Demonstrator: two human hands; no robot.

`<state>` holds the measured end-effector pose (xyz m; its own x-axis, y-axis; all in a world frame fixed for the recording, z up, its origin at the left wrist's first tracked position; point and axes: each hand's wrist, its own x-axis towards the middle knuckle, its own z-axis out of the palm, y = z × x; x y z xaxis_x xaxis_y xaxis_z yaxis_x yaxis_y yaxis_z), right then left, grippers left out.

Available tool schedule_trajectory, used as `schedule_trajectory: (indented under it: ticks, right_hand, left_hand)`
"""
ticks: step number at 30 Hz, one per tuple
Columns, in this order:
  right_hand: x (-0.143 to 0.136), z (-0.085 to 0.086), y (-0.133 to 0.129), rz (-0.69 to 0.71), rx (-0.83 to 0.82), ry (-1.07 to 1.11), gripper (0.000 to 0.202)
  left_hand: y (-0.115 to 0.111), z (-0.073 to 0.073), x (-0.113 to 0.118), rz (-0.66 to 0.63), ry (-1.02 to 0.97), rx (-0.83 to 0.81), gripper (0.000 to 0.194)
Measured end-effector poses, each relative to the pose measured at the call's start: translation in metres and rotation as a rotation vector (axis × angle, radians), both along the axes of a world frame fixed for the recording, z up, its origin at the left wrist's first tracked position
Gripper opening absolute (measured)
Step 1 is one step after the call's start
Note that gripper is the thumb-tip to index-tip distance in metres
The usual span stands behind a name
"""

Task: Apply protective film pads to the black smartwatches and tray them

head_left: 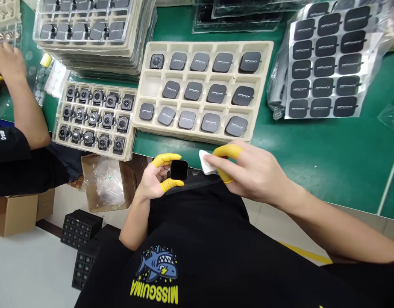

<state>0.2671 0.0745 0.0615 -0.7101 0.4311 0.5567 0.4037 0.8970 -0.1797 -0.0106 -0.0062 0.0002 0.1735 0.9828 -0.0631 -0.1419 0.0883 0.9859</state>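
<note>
My left hand (155,177), with yellow finger cots on, grips a black smartwatch body (179,170) by its edges, dark screen facing up. To its right, my right hand (248,169) pinches a folded white cloth (206,162) between thumb and fingers, apart from the watch. Just beyond both hands lies a cream tray (151,86) of watch bodies. Most have a dark "HiFuture" film (193,91) on top; one at the back left (157,61) lies with its sensor side up. The left pocket of the middle row holds nothing.
A smaller tray (92,115) of sensor-side-up watches sits left, before stacked trays (88,42). Film sheets (325,64) lie at the right on the green table (312,162). A co-worker's arm (27,94) reaches in at far left. Below stands a carton (104,184) with plastic bags.
</note>
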Motion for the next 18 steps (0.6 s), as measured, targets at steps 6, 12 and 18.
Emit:
schedule_trajectory:
  ticks: [6, 12, 18]
  right_hand:
    - [0.005, 0.010, -0.013, -0.008, -0.091, 0.089, 0.053]
    - [-0.014, 0.017, -0.018, 0.186, -0.005, 0.058, 0.028]
    - [-0.032, 0.017, -0.016, 0.244, 0.091, -0.069, 0.022]
  left_hand:
    - [0.003, 0.006, 0.003, 0.004, -0.014, 0.016, 0.073]
    - [0.006, 0.011, 0.006, -0.070, -0.018, 0.054, 0.074]
    - [0.003, 0.011, 0.004, -0.128, 0.056, 0.037, 0.070]
